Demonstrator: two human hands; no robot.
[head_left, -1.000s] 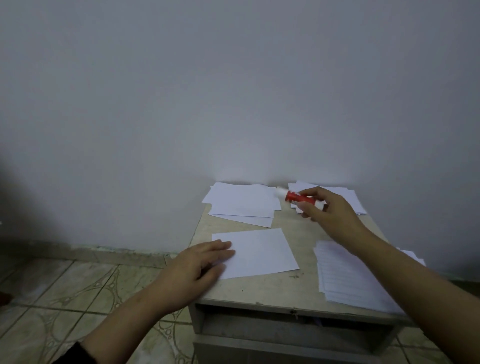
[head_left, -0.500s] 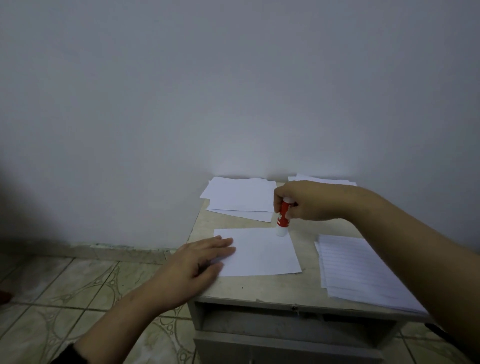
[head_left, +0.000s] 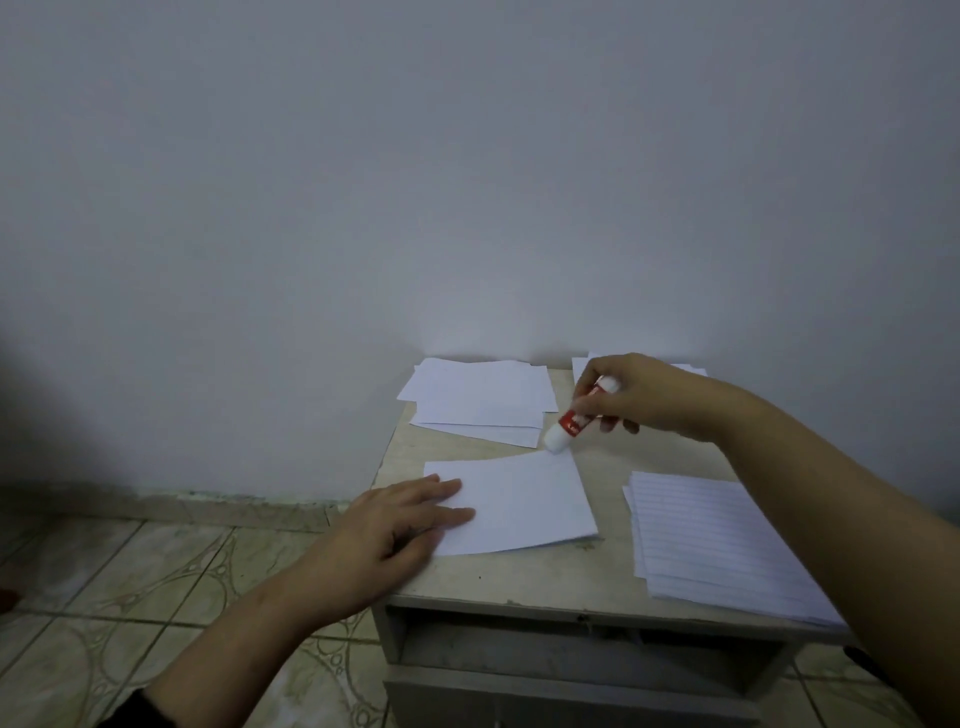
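Observation:
A single white sheet lies in the middle of a small worn table. My left hand rests flat on the sheet's left edge, fingers straight. My right hand grips a red and white glue stick, tilted, with its white lower end touching the sheet's far right corner.
A loose pile of white sheets lies at the table's back left. More sheets lie at the back right, behind my right hand. A stack of lined paper lies on the right. The wall stands right behind the table; tiled floor at left.
My right hand brought the glue stick from above the back sheets down to the middle sheet's far right corner and then tilted it. My left hand stayed on the sheet.

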